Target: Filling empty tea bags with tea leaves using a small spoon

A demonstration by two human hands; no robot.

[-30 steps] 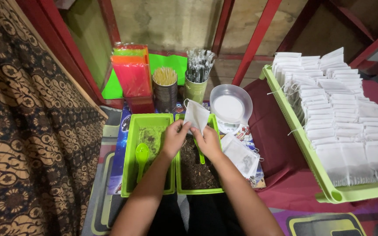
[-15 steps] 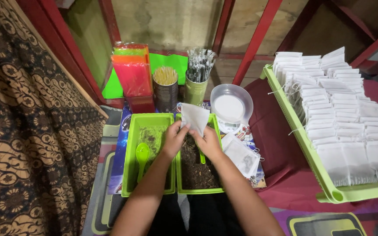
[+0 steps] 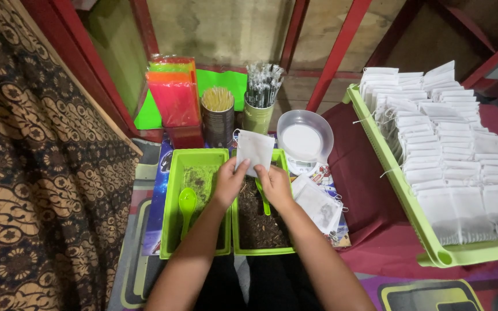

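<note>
we work low on a patterned mat between red posts and a bare wall, a dark printed cloth at our left. our left hand and right hand both pinch a white paper pouch upright over the green tray of dark crumbled leaf; a green spoon lies under the right hand. a tilted or slack pouch mouth could spill leaf onto the mat, we judge. filled pouches crowd the big green tray at right.

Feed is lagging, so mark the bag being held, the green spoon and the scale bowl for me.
bag (image 3: 255, 150), head view, middle of its white face.
green spoon (image 3: 187, 201), head view, on its bowl, left tray.
scale bowl (image 3: 302, 141), head view, its white inside.
</note>
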